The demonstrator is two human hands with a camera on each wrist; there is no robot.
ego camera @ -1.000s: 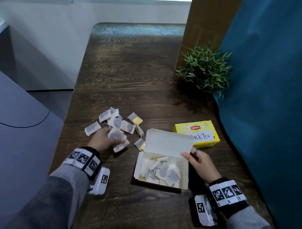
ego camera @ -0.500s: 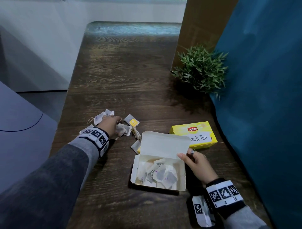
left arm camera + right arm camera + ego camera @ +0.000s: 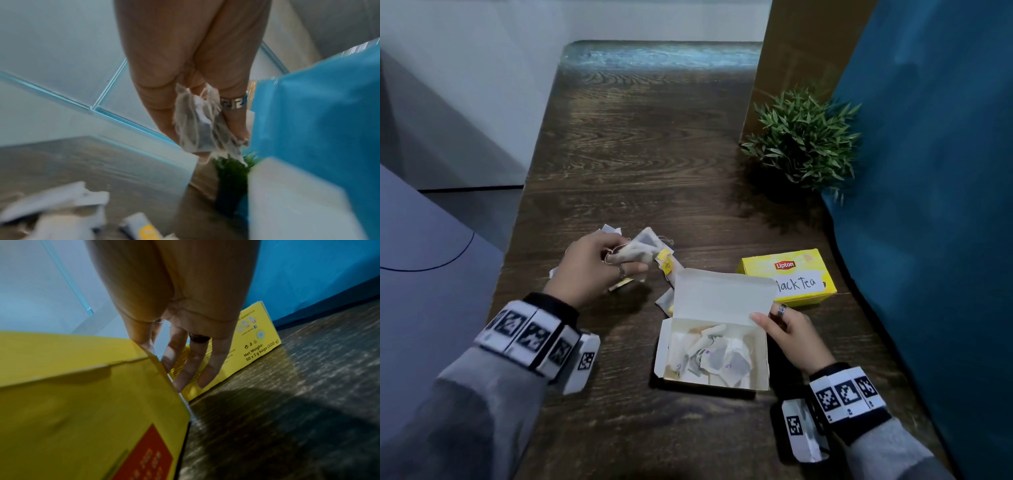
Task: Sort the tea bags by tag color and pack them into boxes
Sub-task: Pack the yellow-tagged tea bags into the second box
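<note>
In the head view an open white-lined box [image 3: 765, 356] sits at the table's middle with several purple-marked tea bags [image 3: 719, 356] inside. My right hand [image 3: 789, 327] pinches the right edge of its raised lid [image 3: 722, 298]; the right wrist view shows the thumb [image 3: 141, 337] on the yellow box corner [image 3: 82, 369] and the fingers behind it. My left hand [image 3: 599, 263] grips a bunch of tea bags [image 3: 635, 250] just above the loose pile, left of the box. In the left wrist view the bunch [image 3: 201, 123] hangs from my curled fingers.
A closed yellow Lipton box [image 3: 791, 277] labelled Black Tea lies behind my right hand. Loose bags, some yellow-tagged [image 3: 666, 260], lie left of the open box. A potted plant [image 3: 804, 140] and a blue panel [image 3: 928, 205] bound the right; the table's edge runs along the left.
My left hand reached into the loose pile, gathered a bunch of tea bags and lifted them toward the right. My right hand stayed on the lid.
</note>
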